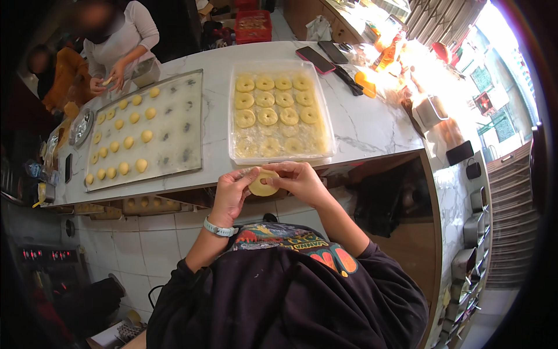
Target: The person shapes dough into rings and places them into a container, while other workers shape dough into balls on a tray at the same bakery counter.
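Observation:
Between my two hands, just off the table's front edge, hangs a pale yellow ring of doughnut dough (263, 185). My left hand (235, 189) pinches its left side, and a watch strap circles that wrist. On its upper right, the fingers of my right hand (299, 181) grip the ring near its hole. Straight ahead lies a white plastic tray (330, 131), floured inside, with rows of dough rings (265, 99). Left of it, a metal baking sheet (195, 125) carries several round dough balls (141, 165) and a few rings along its left side.
Across the marble table (218, 87) at the back left, a co-worker's hands (116, 75) hold a piece of dough beside a metal container (145, 72). Phones (315, 59) lie behind the tray. A bottle (388, 55) stands at the right. Metal tins (464, 264) line the right side.

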The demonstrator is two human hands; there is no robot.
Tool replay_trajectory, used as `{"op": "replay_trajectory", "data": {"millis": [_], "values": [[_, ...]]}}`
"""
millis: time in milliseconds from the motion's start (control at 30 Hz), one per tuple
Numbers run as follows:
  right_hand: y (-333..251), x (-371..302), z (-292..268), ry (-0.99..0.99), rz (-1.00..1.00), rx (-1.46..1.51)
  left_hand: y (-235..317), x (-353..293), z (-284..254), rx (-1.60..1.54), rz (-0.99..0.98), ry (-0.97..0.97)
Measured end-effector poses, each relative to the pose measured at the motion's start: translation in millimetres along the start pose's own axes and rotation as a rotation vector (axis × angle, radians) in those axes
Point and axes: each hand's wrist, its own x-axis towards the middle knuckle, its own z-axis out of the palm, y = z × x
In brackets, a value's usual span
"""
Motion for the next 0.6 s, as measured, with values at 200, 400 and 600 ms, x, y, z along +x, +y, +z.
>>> {"op": "replay_trajectory", "data": {"millis": [200, 400, 600], "values": [[-4, 2, 3, 0.001, 0.045, 0.081, 4, -4, 0, -0.010, -0.023, 0.009], [11, 9, 4, 0.095, -0.003, 0.038, 6, -5, -5, -0.020, 0.024, 0.084], [10, 7, 11, 0.013, 0.032, 0.065, 5, -8, -10, -0.042, 0.010, 0.094]]}}
